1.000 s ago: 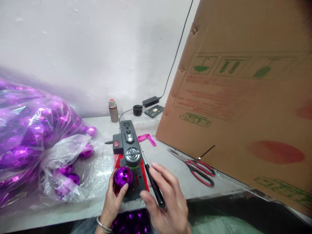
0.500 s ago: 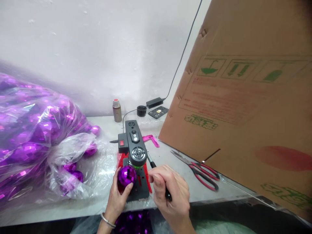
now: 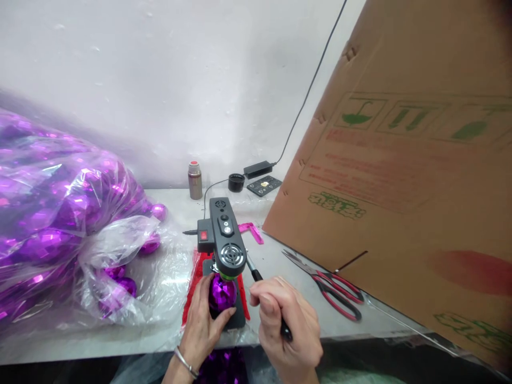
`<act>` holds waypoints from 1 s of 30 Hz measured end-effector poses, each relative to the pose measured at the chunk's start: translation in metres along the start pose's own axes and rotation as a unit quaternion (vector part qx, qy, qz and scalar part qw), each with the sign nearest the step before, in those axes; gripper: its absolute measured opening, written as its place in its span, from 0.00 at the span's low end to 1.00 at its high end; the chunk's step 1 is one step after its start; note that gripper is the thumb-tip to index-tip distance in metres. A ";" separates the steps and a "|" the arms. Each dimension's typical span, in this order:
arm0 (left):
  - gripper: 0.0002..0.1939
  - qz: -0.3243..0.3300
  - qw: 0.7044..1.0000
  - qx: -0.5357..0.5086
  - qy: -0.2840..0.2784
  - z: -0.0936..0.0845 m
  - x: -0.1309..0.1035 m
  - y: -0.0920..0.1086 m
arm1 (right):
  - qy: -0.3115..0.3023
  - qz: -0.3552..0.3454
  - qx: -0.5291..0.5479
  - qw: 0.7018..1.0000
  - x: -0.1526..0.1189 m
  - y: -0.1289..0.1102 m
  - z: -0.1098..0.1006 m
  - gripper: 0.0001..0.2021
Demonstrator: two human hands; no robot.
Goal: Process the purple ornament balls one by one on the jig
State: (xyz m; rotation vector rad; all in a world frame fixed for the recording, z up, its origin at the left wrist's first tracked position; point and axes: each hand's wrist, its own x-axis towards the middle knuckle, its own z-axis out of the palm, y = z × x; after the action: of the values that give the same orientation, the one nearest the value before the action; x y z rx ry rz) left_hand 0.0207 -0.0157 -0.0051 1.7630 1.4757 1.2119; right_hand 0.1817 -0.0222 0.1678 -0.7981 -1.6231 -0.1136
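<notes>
My left hand (image 3: pixel 206 314) is closed round a shiny purple mirror-tiled ball (image 3: pixel 223 294), fingers on its left side and thumb at its lower front. The ball's top lies under the front end of a small black bench machine (image 3: pixel 227 237), which has round vents and a red switch at its left. My right hand (image 3: pixel 286 325) is wrapped round the black grip of a metal lever (image 3: pixel 256 274) at the machine's right side. A red sheet (image 3: pixel 194 288) lies beneath the machine's dark base.
A clear plastic bag of purple balls (image 3: pixel 72 213) fills the left. Red-handled scissors (image 3: pixel 336 290) lie to the right by a leaning cardboard box (image 3: pixel 384 176). Behind stand a flask (image 3: pixel 195 181), a black cap (image 3: pixel 236 183) and a power adapter (image 3: pixel 258 169). More purple balls (image 3: pixel 224 368) show below the table edge.
My left hand has moved the ball to the right, from beside the machine's front end to underneath it. My right hand keeps its hold on the lever. The view has shifted slightly.
</notes>
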 end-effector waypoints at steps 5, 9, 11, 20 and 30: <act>0.36 -0.029 0.999 -0.011 -0.014 0.003 0.013 0.007 | 0.010 0.001 0.005 1.000 -0.004 0.001 0.001 0.13; 0.38 -0.035 0.999 -0.034 -0.010 0.006 0.014 0.004 | 0.017 0.007 0.013 1.000 -0.007 0.001 0.001 0.12; 0.38 -0.041 0.998 -0.050 -0.013 0.005 0.013 0.002 | 0.018 0.010 0.018 1.000 -0.007 0.001 0.001 0.12; 0.38 -0.056 0.997 -0.047 -0.004 -0.001 0.010 -0.007 | 0.019 0.016 0.025 0.999 -0.010 0.002 0.002 0.11; 0.39 -0.038 0.999 -0.009 -0.015 0.016 0.005 -0.005 | 0.028 0.034 0.026 0.999 -0.013 0.003 0.001 0.09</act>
State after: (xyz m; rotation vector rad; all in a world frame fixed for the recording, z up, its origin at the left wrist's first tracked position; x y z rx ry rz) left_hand 0.0325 -0.0072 -0.0151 1.6889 1.4963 1.1530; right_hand 0.1825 -0.0248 0.1546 -0.8022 -1.5389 -0.0457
